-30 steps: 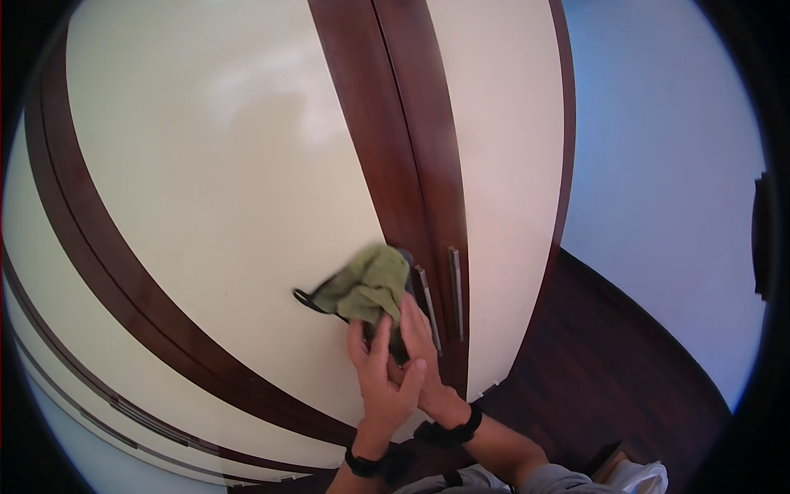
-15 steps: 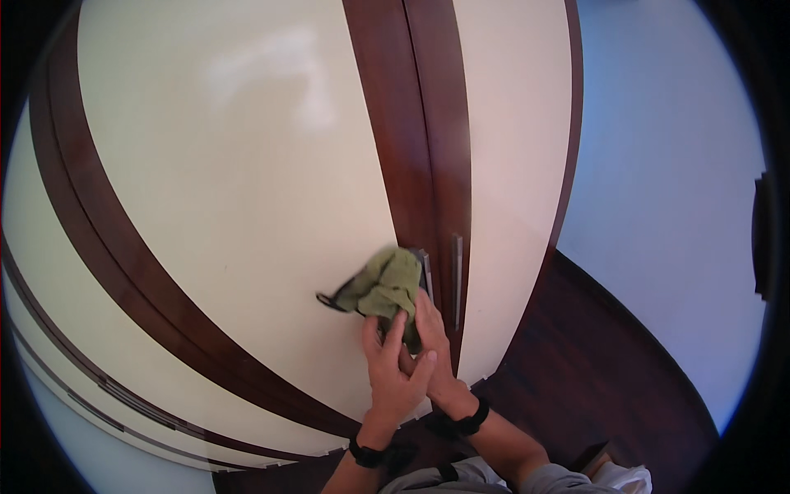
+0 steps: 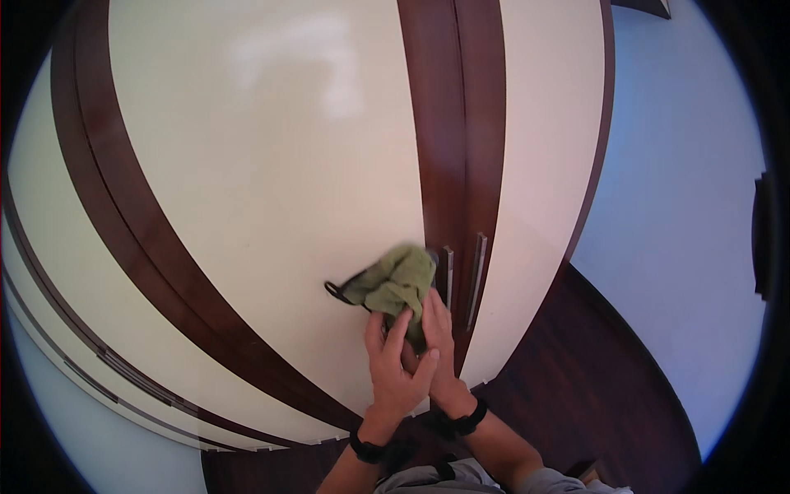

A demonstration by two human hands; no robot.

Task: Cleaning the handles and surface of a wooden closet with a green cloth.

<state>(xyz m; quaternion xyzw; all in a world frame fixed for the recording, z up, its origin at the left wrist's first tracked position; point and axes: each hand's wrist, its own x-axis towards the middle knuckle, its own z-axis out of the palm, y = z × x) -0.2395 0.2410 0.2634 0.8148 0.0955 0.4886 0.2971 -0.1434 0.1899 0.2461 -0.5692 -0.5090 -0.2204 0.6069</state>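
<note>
A crumpled green cleaning cloth [image 3: 395, 280] with a dark edge and a small black loop is bunched between my two hands. My left hand [image 3: 397, 370] presses its fingers into the lower part of the cloth. Against the cloth's right side lies my right hand [image 3: 439, 346], its fingers pointing up, closed on the fabric and partly hidden behind the left. Behind the cloth is a cream wardrobe door [image 3: 255, 181] with a dark brown wooden edge. Two long metal handles [image 3: 476, 284] stand upright just right of the cloth. Each wrist wears a black band.
More cream panels with brown strips [image 3: 173, 239] curve away to the left. At the right are a pale bluish wall [image 3: 683, 198] and a dark wooden floor [image 3: 592, 370]. A dark object [image 3: 764, 237] sits at the right rim. Part of a box [image 3: 588, 471] shows at the lower edge.
The wardrobe and its handles have shifted right in the picture as the view turned. Both hands still hold the cloth, which appears slightly farther right and a little more folded.
</note>
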